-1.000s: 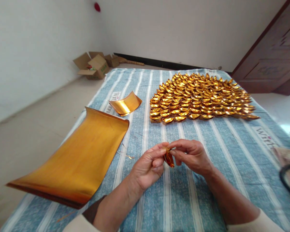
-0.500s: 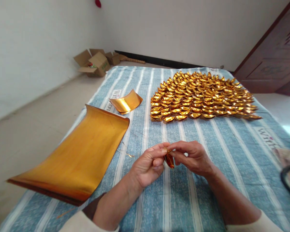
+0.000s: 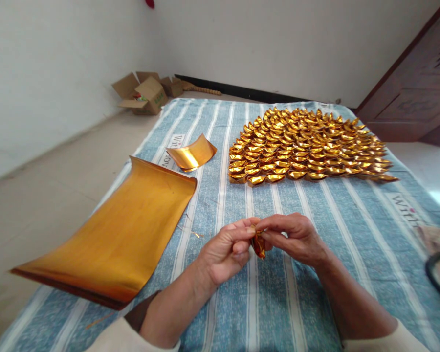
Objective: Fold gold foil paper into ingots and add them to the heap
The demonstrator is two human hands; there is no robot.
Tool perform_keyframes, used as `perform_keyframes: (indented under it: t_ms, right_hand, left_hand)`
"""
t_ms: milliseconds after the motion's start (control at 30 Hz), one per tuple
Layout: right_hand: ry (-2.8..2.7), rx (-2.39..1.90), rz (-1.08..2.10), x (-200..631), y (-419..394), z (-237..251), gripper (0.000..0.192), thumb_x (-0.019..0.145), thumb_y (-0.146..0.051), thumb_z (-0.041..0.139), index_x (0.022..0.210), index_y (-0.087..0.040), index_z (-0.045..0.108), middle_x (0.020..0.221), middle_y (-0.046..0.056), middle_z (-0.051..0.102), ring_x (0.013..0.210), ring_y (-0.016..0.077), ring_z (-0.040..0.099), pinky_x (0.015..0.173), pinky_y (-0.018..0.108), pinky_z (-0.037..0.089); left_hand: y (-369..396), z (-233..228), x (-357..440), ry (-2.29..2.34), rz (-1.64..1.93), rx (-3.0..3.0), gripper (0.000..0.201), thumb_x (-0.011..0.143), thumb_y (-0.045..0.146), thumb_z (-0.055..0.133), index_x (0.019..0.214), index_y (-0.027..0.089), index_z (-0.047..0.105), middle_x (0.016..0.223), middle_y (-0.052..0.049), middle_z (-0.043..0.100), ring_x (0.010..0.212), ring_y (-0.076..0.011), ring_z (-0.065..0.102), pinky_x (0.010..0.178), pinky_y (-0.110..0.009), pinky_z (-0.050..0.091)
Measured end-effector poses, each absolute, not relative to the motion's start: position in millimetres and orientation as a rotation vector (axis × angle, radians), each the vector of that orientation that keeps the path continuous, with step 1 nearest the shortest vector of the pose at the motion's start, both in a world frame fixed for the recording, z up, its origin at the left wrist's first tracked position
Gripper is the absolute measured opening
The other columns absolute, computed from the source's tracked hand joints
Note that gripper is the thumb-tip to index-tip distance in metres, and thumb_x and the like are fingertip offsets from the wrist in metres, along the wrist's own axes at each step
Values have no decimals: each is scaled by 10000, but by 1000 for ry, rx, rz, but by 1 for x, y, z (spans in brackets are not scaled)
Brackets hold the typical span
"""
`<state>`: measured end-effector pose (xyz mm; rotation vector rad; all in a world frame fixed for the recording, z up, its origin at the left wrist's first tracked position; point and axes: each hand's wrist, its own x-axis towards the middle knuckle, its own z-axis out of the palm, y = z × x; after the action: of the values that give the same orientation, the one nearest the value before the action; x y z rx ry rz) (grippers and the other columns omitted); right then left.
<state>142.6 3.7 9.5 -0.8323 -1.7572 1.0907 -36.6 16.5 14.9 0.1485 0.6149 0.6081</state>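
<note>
Between my two hands is a small folded gold paper ingot (image 3: pixel 258 245), held above the striped cloth. My left hand (image 3: pixel 229 249) is closed on its upper end, thumb and fingers pinching. The thumb and forefinger of my right hand (image 3: pixel 291 238) pinch the same end from the other side; the fingers hide much of it. To the left lies a large stack of gold paper sheets (image 3: pixel 110 234), curling at its ends. Beyond it sits a smaller curved stack of gold paper (image 3: pixel 193 154). Many finished gold paper ingots (image 3: pixel 304 146) stand in close rows at the far right.
A blue and white striped cloth (image 3: pixel 238 313) covers the table. Gold scraps (image 3: pixel 197 234) lie beside the large stack. At the right edge is a black curved handle (image 3: pixel 438 276). An open cardboard box (image 3: pixel 146 95) is on the floor behind, and a brown door (image 3: pixel 410 93) stands at right.
The folded ingot has turned and shifted slightly to the right, showing more of its shiny side. Both hands keep their pinch on it with only small finger movement.
</note>
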Motion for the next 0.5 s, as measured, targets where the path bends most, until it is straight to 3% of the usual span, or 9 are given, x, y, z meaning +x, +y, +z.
perform_keyframes:
  t_ms: [500]
  right_hand:
    - [-1911, -872, 898, 142, 2, 14, 178, 878, -158, 565, 972, -172, 715, 691, -2, 695, 548, 74, 590, 533, 181, 477]
  left_hand:
    - [17, 11, -37, 582, 570, 190, 208, 732, 4, 627, 933, 55, 645, 578, 48, 564, 306, 42, 311, 321, -55, 276]
